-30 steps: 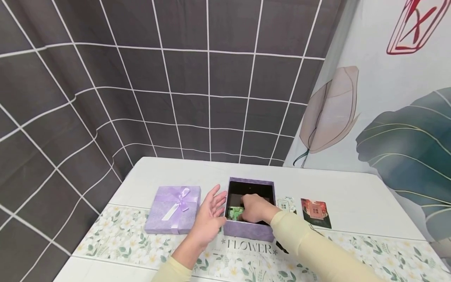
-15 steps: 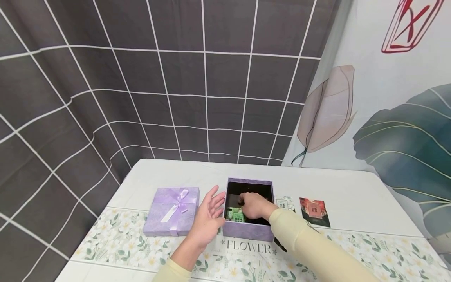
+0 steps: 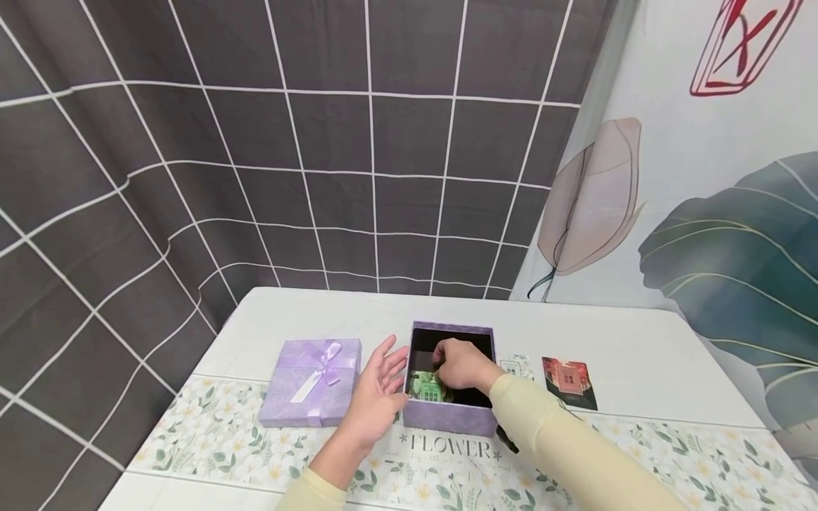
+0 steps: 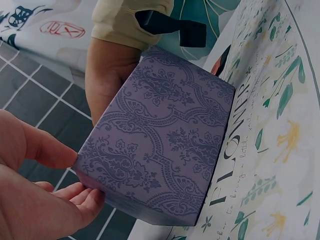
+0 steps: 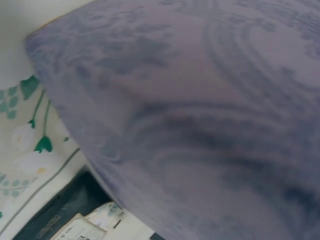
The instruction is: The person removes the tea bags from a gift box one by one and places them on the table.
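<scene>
A purple gift box (image 3: 449,419) with a dark inside stands uncovered on the table. My right hand (image 3: 463,365) reaches down into it, fingers bent and their tips hidden. A flat green packet (image 3: 429,387) lies in the box's near left part, right at those fingers; I cannot tell whether they pinch it. My left hand (image 3: 378,397) is beside the box's left wall, fingers extended; in the left wrist view its thumb and fingertips touch the corner of the patterned box (image 4: 155,130). The box wall (image 5: 175,100) fills most of the right wrist view, and the hand is out of sight there.
A lilac lid (image 3: 309,383) with a ribbon bow lies left of the box. To the right are a white packet (image 3: 516,366), partly behind the arm, and a red and black packet (image 3: 569,383). Floral print runs along the table's front (image 3: 217,454).
Inside the box, my right hand has risen slightly, and more of the green packet shows than a second ago. The left hand keeps its place by the box.
</scene>
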Action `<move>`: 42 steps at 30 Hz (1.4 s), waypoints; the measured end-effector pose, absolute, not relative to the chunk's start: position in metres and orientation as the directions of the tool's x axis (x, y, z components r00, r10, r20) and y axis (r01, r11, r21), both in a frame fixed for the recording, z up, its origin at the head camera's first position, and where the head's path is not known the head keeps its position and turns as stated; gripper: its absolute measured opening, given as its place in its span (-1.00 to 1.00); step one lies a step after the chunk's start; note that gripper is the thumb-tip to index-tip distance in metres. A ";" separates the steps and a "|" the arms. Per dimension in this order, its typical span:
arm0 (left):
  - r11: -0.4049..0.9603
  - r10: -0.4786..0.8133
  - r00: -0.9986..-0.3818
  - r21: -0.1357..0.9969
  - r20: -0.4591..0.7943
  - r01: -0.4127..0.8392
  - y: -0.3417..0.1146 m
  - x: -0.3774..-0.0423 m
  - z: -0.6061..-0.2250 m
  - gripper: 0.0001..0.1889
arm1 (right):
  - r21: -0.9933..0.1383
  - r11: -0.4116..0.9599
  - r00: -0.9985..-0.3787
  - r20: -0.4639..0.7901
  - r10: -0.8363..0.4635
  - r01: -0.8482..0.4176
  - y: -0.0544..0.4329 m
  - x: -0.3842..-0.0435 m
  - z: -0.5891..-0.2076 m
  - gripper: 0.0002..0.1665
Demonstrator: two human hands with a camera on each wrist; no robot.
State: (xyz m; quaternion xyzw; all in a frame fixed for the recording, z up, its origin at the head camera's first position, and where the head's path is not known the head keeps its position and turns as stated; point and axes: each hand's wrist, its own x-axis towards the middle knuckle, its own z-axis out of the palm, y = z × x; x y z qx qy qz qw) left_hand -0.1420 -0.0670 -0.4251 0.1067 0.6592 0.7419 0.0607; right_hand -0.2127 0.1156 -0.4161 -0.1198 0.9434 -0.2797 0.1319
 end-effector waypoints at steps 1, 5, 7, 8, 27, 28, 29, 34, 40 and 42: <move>-0.123 0.232 -0.970 0.991 0.078 0.051 -0.067 -0.142 -0.425 -0.03 | -0.560 0.815 -0.938 -0.177 -0.297 -0.153 0.116 -0.213 -0.415 -0.73; -0.123 0.232 -0.969 0.991 0.080 0.053 -0.066 -0.143 -0.425 -0.03 | -0.547 0.820 -0.944 -0.147 -0.294 -0.170 0.117 -0.212 -0.413 -0.69; -0.121 0.233 -0.969 0.991 0.082 0.055 -0.066 -0.143 -0.425 -0.02 | -0.546 0.819 -0.949 -0.128 -0.288 -0.175 0.118 -0.210 -0.412 -0.70; -0.120 0.232 -0.969 0.991 0.083 0.056 -0.066 -0.143 -0.425 -0.02 | -0.549 0.817 -0.952 -0.118 -0.284 -0.176 0.118 -0.210 -0.411 -0.71; -0.120 0.231 -0.969 0.991 0.088 0.061 -0.067 -0.141 -0.427 -0.06 | -0.944 0.324 -0.996 0.041 -0.081 -0.065 0.231 -0.165 -0.340 -0.67; -0.121 0.231 -0.969 0.991 0.088 0.061 -0.067 -0.141 -0.427 -0.06 | -0.938 0.340 -0.996 0.048 -0.069 -0.069 0.243 -0.160 -0.340 -0.67; -0.120 0.232 -0.969 0.991 0.088 0.061 -0.067 -0.142 -0.427 -0.06 | -0.931 0.360 -0.997 0.047 -0.057 -0.064 0.254 -0.156 -0.341 -0.66; -0.112 0.232 -0.969 0.992 0.086 0.061 -0.068 -0.143 -0.427 -0.05 | -0.902 0.432 -0.997 -0.046 -0.065 0.013 0.294 -0.137 -0.366 -0.64; -0.111 0.229 -0.970 0.992 0.088 0.063 -0.069 -0.144 -0.425 -0.04 | -0.875 0.478 -0.964 -0.188 -0.189 0.077 0.292 -0.127 -0.412 -0.72; -0.115 0.233 -0.969 0.992 0.084 0.058 -0.068 -0.145 -0.425 -0.04 | -0.868 0.494 -0.958 -0.188 -0.216 0.059 0.286 -0.127 -0.424 -0.77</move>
